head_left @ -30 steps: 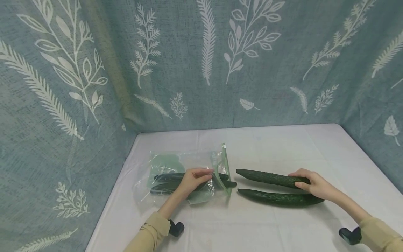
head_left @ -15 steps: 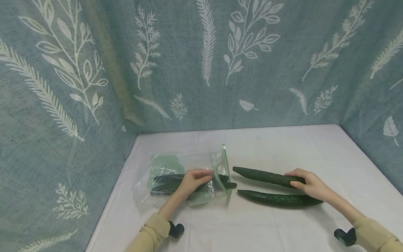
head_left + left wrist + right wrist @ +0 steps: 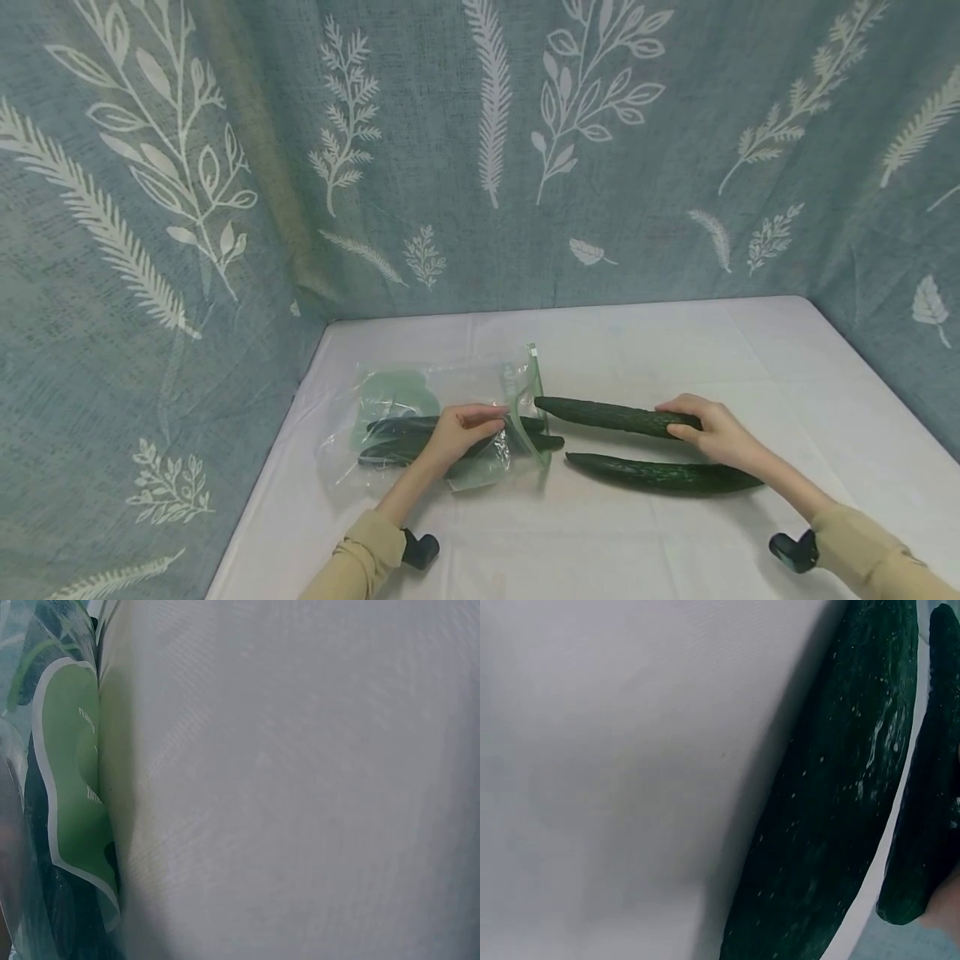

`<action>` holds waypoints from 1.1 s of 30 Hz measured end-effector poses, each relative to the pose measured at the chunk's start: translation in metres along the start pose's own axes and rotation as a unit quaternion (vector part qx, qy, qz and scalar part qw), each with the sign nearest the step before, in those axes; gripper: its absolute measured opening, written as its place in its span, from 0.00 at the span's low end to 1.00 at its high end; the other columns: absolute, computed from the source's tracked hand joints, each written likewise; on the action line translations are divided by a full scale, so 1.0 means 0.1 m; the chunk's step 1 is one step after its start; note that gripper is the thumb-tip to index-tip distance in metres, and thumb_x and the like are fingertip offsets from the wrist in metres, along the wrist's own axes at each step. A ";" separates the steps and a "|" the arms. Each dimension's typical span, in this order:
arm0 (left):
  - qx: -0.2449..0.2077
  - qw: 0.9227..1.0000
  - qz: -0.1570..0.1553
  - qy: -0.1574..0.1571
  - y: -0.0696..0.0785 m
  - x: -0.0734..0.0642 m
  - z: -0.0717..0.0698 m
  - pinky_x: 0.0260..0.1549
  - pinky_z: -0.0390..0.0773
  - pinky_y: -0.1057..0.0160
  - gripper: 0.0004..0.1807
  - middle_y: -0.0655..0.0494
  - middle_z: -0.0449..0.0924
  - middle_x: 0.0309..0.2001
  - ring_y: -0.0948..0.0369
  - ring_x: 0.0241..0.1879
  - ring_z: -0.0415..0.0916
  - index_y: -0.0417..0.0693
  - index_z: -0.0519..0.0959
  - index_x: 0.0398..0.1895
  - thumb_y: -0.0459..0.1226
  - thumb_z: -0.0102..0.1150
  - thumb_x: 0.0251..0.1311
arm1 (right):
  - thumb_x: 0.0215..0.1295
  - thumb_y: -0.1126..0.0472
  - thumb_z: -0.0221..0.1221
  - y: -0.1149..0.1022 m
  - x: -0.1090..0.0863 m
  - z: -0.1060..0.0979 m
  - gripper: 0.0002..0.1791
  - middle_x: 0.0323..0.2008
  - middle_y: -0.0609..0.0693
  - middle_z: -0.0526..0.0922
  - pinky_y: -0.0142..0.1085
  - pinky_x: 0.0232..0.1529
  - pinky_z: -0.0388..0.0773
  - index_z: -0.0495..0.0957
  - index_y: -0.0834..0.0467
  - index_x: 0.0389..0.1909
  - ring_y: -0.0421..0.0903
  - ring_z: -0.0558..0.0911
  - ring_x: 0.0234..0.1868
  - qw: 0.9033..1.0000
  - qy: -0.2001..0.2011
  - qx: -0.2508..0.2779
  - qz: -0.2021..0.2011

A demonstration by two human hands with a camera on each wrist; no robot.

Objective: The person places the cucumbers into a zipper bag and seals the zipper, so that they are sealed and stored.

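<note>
My right hand (image 3: 708, 429) grips a cucumber (image 3: 607, 416) near its right end; the other end points left, right at the mouth of a clear zip bag (image 3: 472, 379) with a green zip edge. With its thumb and fingers my left hand (image 3: 459, 429) pinches the bag's upper film close to the mouth. Two cucumbers lie inside the bag, and the tip of the nearer one (image 3: 553, 442) sticks out. Another cucumber (image 3: 652, 473) lies on the table in front of the held one, large in the right wrist view, its right end hidden behind my right forearm.
A white cloth (image 3: 600, 550) covers the table. Blue-green curtains (image 3: 450, 167) with white leaf prints rise along its back and sides. The bag's green printed panel (image 3: 71, 757) shows in the left wrist view. Each wrist carries a dark camera.
My right hand has moved left with the cucumber, bringing its tip from right of the bag up to the bag's mouth. My left hand and the bag have stayed in place.
</note>
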State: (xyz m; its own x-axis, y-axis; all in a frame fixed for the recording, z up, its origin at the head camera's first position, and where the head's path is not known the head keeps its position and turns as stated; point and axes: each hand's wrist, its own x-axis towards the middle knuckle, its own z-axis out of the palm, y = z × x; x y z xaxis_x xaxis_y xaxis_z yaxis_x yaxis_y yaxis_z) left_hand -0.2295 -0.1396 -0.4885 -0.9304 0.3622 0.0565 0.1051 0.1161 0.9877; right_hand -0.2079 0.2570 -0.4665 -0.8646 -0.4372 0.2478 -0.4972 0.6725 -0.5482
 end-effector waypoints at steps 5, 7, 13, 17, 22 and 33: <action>-0.003 1.000 0.002 0.000 0.00 0.00 0.00 0.48 0.79 0.73 0.18 0.35 0.78 0.53 0.76 0.44 0.79 0.31 0.78 0.50 0.32 0.62 0.58 | 0.61 0.67 0.60 -0.03 0.05 0.03 0.17 0.46 0.57 0.82 0.45 0.44 0.82 0.77 0.65 0.51 0.59 0.80 0.49 1.000 -0.003 0.011 0.007; -0.001 1.000 0.002 -0.002 0.00 0.00 0.00 0.48 0.79 0.73 0.18 0.35 0.78 0.53 0.76 0.44 0.79 0.31 0.78 0.50 0.33 0.62 0.58 | 0.61 0.67 0.60 -0.05 0.07 0.04 0.17 0.46 0.57 0.83 0.45 0.44 0.82 0.77 0.65 0.51 0.59 0.80 0.48 1.000 -0.001 0.012 0.005; 0.000 1.000 0.002 -0.002 0.01 0.00 0.00 0.48 0.79 0.73 0.18 0.36 0.78 0.54 0.76 0.44 0.79 0.31 0.78 0.50 0.33 0.62 0.58 | 0.58 0.69 0.62 -0.08 0.13 0.10 0.17 0.45 0.57 0.83 0.48 0.44 0.81 0.78 0.65 0.49 0.58 0.81 0.47 1.000 0.006 -0.002 0.001; -0.002 1.000 0.004 -0.002 0.01 -0.01 0.00 0.48 0.79 0.73 0.18 0.35 0.77 0.54 0.76 0.44 0.79 0.31 0.78 0.50 0.33 0.62 0.58 | 0.56 0.69 0.63 -0.10 0.18 0.14 0.17 0.44 0.57 0.84 0.48 0.44 0.82 0.79 0.65 0.48 0.57 0.82 0.46 1.000 0.013 -0.013 -0.004; 0.000 1.000 0.007 -0.003 0.02 0.00 0.00 0.48 0.79 0.73 0.18 0.35 0.78 0.53 0.75 0.44 0.79 0.31 0.78 0.50 0.33 0.62 0.59 | 0.55 0.69 0.64 -0.14 0.23 0.21 0.16 0.42 0.57 0.85 0.46 0.41 0.82 0.80 0.65 0.46 0.56 0.83 0.43 0.999 0.031 -0.026 -0.022; 0.001 1.000 0.001 0.004 -0.01 -0.01 -0.01 0.47 0.80 0.71 0.18 0.44 0.82 0.51 0.74 0.44 0.79 0.32 0.79 0.49 0.34 0.63 0.57 | 0.55 0.68 0.65 -0.23 0.39 0.35 0.16 0.42 0.55 0.85 0.44 0.40 0.82 0.80 0.65 0.46 0.54 0.83 0.43 0.999 0.042 -0.018 -0.020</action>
State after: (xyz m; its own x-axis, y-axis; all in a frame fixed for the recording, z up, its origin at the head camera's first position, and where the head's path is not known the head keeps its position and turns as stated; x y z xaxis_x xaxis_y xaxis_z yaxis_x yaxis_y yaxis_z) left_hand -0.2292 -0.1409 -0.4894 -0.9330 0.3551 0.0589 0.1073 0.1183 0.9872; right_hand -0.2272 0.2039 -0.4720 -0.8464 -0.4140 0.3351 -0.5323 0.6772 -0.5079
